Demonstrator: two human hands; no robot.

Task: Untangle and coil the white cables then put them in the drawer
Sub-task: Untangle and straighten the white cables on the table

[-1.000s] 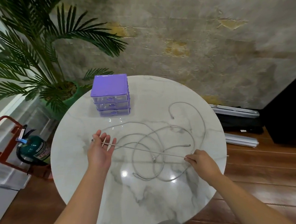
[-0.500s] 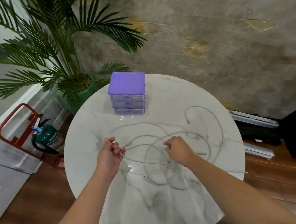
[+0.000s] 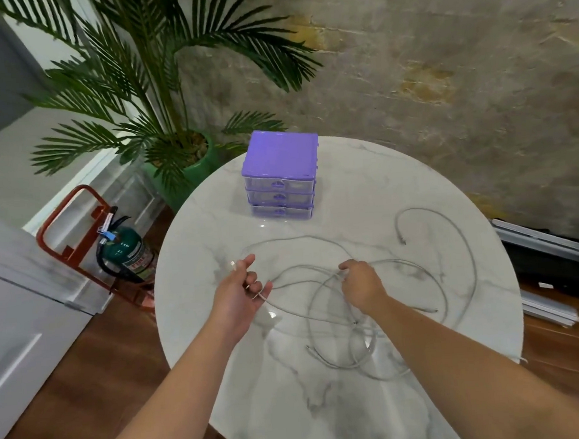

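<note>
The right hand [image 3: 361,288] has carried its pinched thin white cable [image 3: 308,315] in toward the left hand [image 3: 241,287] (also gripping it), starting a first coil.

A round white marble table [image 3: 220,327] carries tangled white cables [image 3: 455,262] and a purple drawer unit [image 3: 279,158].

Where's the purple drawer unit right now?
In the head view, the purple drawer unit stands at the far edge of the marble table, beyond the left hand, with the potted palm behind it.
</note>
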